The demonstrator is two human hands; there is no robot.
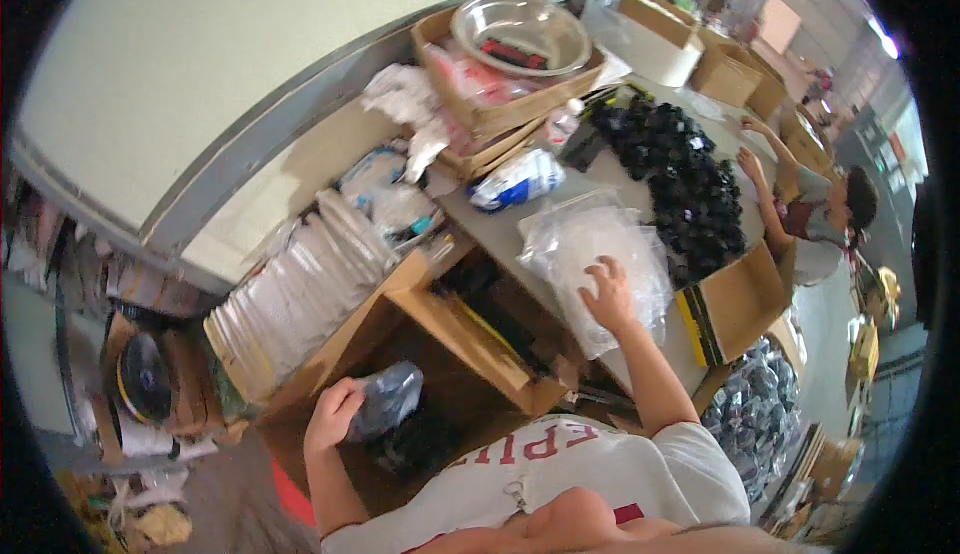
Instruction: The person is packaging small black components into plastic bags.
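My left hand (336, 412) is closed on the edge of a clear plastic bag (388, 400) with something dark inside. It holds the bag over a large open cardboard box (330, 359), where other dark bagged items (420, 442) lie low down. On the table, my right hand (608, 296) rests over a stack of clear plastic bags (560, 254), its fingers spread and slightly bent. A large heap of small black parts (690, 184) lies just beyond the stack.
An open carton (740, 299) stands at the table's right edge, near a pile of filled bags (755, 414). A metal basin (522, 34) sits on a box at the back, beside a bottle (562, 124). Across the table, a co-worker (815, 204) reaches toward the heap.
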